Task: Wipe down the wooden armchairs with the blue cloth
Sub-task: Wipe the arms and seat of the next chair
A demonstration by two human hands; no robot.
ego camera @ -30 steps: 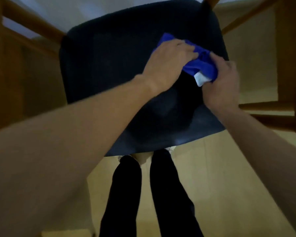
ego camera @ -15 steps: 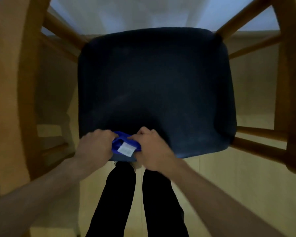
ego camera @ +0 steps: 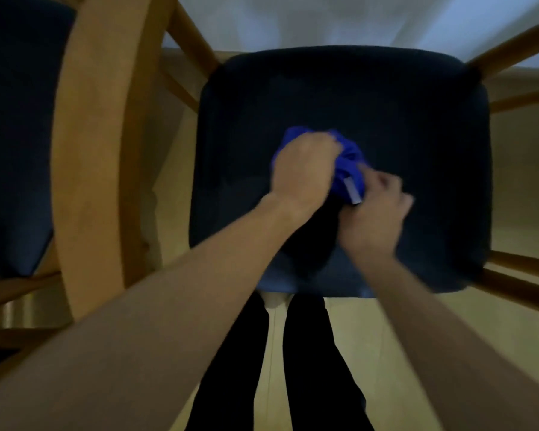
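The person's forearms were bare to the edge of view, with no sleeve showing on either. The left hand (ego camera: 302, 172) and right hand (ego camera: 375, 213) wore no gloves. Below, the legs were in plain black trousers (ego camera: 321, 368), narrow and unmarked.

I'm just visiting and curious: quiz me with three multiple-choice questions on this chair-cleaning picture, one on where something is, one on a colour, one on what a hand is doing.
1. Where is the cloth?
A. On the floor
B. On the dark seat cushion
C. Draped over an armrest

2. What colour is the cloth?
A. Blue
B. Yellow
C. Red

3. What is the left hand doing?
A. Hanging idle
B. Gripping a chair leg
C. Gripping the cloth

Answers:
1 B: the cloth lies bunched near the middle of the seat cushion.
2 A: it is bright blue, with a small white tag.
3 C: the left hand is curled over the cloth, and the right hand pinches its other side.
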